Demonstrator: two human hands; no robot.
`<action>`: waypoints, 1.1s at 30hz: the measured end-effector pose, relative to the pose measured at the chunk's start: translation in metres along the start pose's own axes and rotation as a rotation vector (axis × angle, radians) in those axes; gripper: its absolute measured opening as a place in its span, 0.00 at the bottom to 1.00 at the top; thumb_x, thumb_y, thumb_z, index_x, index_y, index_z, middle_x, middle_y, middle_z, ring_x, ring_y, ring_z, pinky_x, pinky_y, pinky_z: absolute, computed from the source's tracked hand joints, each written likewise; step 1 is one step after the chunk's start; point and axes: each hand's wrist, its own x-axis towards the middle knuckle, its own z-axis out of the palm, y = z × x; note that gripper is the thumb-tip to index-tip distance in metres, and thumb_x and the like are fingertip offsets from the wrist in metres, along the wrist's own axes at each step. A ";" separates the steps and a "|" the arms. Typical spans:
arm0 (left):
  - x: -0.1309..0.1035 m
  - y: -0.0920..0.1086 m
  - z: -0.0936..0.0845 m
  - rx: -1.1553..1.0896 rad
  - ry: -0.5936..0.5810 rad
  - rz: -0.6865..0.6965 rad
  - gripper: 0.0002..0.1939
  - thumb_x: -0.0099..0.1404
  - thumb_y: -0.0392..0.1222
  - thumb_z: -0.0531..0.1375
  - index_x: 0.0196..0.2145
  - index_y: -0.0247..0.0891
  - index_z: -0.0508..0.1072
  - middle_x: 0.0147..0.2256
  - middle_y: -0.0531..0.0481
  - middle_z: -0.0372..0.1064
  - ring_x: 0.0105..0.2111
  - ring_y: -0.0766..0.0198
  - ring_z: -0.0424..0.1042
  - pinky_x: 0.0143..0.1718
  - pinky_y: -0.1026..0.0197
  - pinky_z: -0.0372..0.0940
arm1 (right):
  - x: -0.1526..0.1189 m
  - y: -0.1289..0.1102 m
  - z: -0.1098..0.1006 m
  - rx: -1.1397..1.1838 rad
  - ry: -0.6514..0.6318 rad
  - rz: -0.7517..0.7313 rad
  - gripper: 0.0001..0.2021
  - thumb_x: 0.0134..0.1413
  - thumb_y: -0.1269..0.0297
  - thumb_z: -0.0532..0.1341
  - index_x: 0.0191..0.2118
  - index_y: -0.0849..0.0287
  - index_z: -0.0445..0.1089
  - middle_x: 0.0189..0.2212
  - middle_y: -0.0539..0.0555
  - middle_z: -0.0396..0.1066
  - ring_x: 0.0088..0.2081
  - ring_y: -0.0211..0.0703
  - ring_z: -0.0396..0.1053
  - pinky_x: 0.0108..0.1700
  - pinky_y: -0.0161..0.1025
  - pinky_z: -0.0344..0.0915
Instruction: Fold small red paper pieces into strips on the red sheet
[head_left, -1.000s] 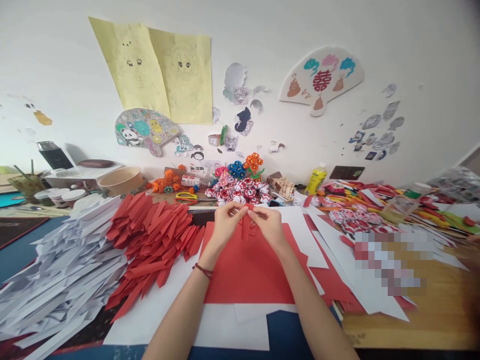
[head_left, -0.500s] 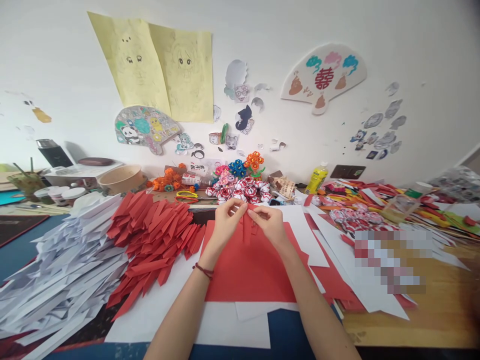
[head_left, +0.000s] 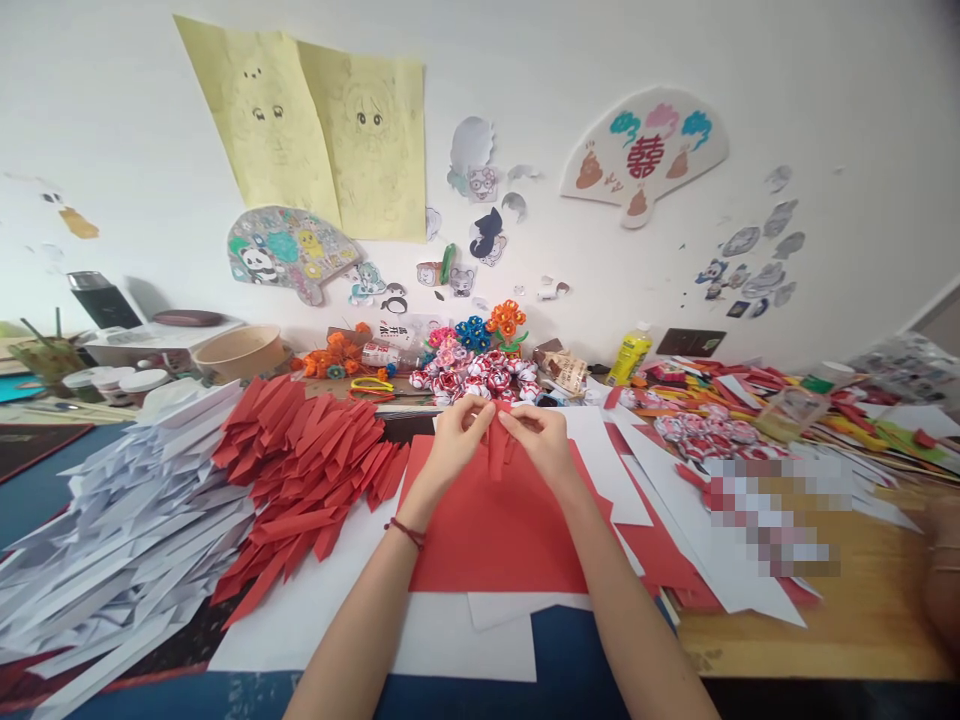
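Observation:
Between my two hands is a folded red paper strip point(head_left: 496, 455), its lower end hanging down over a large red paper sheet point(head_left: 495, 540). My left hand point(head_left: 461, 440) pinches the strip's upper part from the left between thumb and index finger. From the right, my right hand point(head_left: 540, 438) pinches it in the same way, with both thumbs nearly meeting. Exact folds at the fingertips are too small to make out. Left of my hands lies a heap of folded red paper strips point(head_left: 300, 450), and beyond it a larger heap of folded white strips point(head_left: 142, 530).
Red-and-white paper flowers point(head_left: 495, 378) are piled behind my hands. A yellow bottle point(head_left: 630, 355) stands near the wall. White sheets point(head_left: 697, 510) and coloured strips spread over the right side. Part of another person's arm point(head_left: 941, 570) shows at the right edge.
Both hands stay pinched on the red strip, with only slight finger movement. The view has shifted a little. Another person's arm has come into clearer view at the far right.

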 end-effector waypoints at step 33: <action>-0.001 -0.016 0.003 -0.099 -0.121 -0.133 0.21 0.55 0.56 0.65 0.25 0.32 0.74 0.24 0.48 0.72 0.23 0.68 0.68 0.25 0.66 0.61 | 0.004 0.018 0.001 0.139 0.128 0.121 0.17 0.46 0.47 0.66 0.24 0.58 0.72 0.19 0.49 0.64 0.22 0.38 0.61 0.26 0.36 0.59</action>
